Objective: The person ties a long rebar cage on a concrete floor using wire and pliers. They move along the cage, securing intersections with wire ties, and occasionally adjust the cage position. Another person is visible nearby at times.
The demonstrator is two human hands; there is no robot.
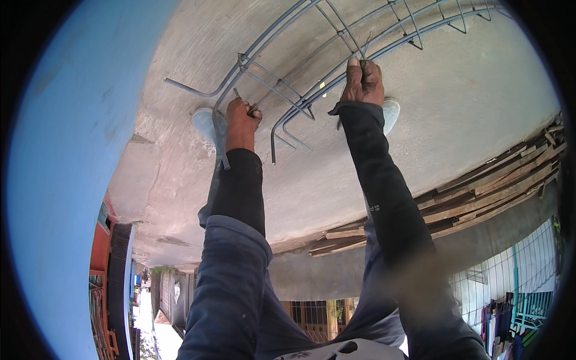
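A long cage of grey steel rebar [242, 60] runs from the left middle up to the upper right over concrete. Square stirrups cross its long bars, and several bar ends are bent into hooks. My right hand [363, 84] is closed at the cage's near bars, thumb and fingers pinched against the steel by a stirrup. Between the bent bar ends at the cage's left, my left hand [242, 123] is closed in a fist. A short grey rod end shows above that fist; what it belongs to is mostly hidden by the fingers.
My shoes [210, 125] stand on the concrete floor [474, 90] beside the cage. A light blue wall [78, 114] rises at left. Wooden planks [492, 186] are stacked at right, near a wire mesh fence [486, 276]. An orange shelf [99, 258] stands at lower left.
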